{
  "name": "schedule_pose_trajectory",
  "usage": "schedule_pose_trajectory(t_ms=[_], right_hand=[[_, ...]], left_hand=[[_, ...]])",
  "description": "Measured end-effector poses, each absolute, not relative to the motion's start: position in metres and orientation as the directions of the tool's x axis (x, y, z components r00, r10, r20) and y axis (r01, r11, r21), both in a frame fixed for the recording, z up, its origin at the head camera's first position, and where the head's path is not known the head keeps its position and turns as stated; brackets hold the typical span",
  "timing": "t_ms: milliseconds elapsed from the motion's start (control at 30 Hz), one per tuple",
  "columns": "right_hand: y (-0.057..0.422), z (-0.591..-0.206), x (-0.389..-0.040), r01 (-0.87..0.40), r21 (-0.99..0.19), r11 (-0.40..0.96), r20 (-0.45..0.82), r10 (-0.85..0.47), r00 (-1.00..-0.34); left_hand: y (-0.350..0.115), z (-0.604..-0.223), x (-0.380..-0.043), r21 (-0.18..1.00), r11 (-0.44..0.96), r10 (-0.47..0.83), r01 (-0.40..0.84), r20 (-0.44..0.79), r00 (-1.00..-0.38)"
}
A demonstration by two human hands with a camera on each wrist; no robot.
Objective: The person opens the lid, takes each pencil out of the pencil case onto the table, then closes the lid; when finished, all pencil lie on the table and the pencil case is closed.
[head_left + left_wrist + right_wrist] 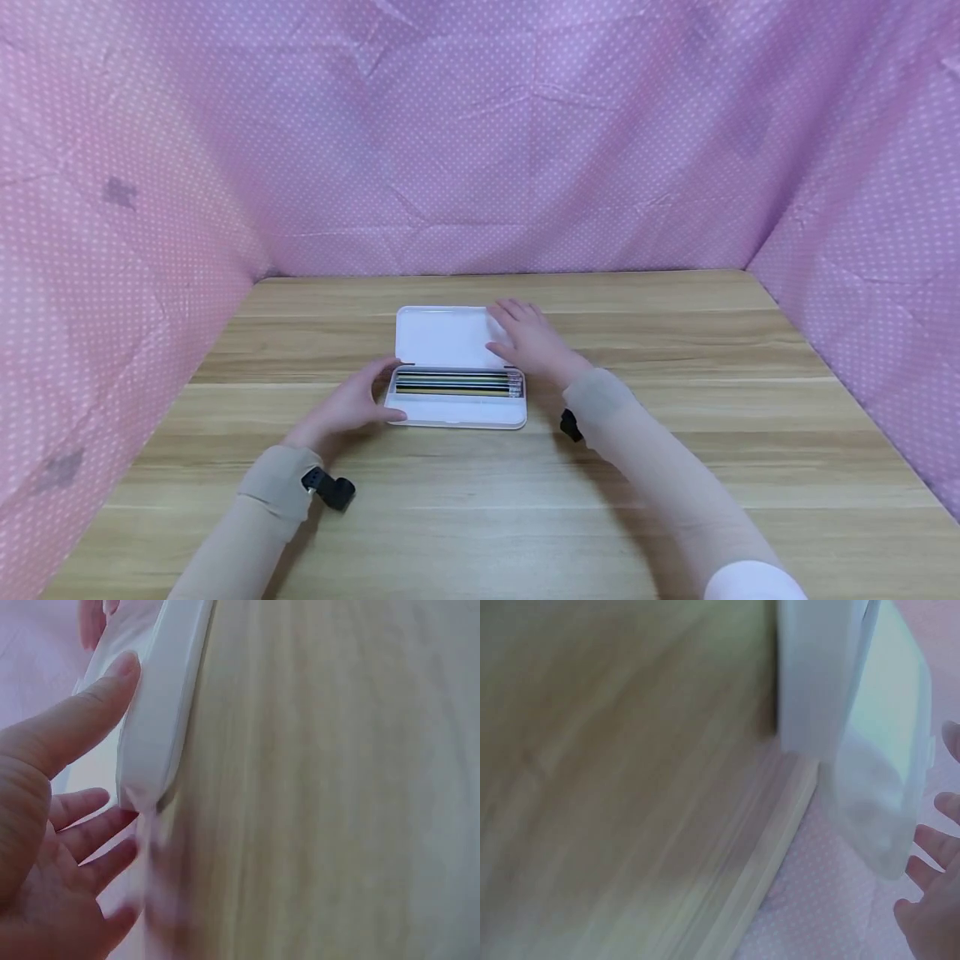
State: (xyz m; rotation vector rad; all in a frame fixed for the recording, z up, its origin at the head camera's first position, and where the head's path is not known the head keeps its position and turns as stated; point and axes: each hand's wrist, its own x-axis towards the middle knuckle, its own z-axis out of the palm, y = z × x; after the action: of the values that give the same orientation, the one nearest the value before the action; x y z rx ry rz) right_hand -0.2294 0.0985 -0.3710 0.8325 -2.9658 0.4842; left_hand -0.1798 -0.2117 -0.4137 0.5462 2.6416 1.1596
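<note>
A white pencil case (461, 413) lies on the table with its lid (441, 335) folded back away from me. Several striped pencils (450, 383), dark, pale and yellowish, lie side by side in its tray. My left hand (352, 402) holds the case's left end, thumb at the front corner and fingers toward the hinge. In the left wrist view the thumb (112, 694) lies against the case's edge. My right hand (531, 340) is over the right part of the lid, its fingers extended. The right wrist view shows those fingers (934, 844) beside the lid; contact is hard to tell.
The wood-grain table (465, 517) reaches back to a pink polka-dot cloth (480, 167), which hangs behind and along both sides. A small black device (330, 490) is strapped to the left wrist and another (570, 425) to the right.
</note>
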Motion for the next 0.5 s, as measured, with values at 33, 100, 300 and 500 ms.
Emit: schedule_pose_trajectory(t_ms=[33,100,300,500], right_hand=[[0.097,-0.371,-0.228,-0.525,-0.286,0.802,0.123,-0.512,-0.850],[0.094,-0.370,-0.226,-0.556,-0.281,0.782,0.160,-0.533,-0.831],[0.082,-0.363,-0.213,-0.592,-0.354,0.724,0.189,-0.564,-0.804],[0.069,-0.359,-0.205,-0.565,-0.412,0.715,0.050,-0.602,-0.797]], left_hand=[[-0.214,-0.415,-0.180,0.749,0.613,0.416,0.251,-0.036,-0.908],[-0.217,-0.417,-0.181,0.753,0.612,0.417,0.244,-0.044,-0.908],[-0.222,-0.418,-0.183,0.756,0.612,0.422,0.234,-0.062,-0.904],[-0.223,-0.419,-0.184,0.739,0.645,0.398,0.192,-0.111,-0.911]])
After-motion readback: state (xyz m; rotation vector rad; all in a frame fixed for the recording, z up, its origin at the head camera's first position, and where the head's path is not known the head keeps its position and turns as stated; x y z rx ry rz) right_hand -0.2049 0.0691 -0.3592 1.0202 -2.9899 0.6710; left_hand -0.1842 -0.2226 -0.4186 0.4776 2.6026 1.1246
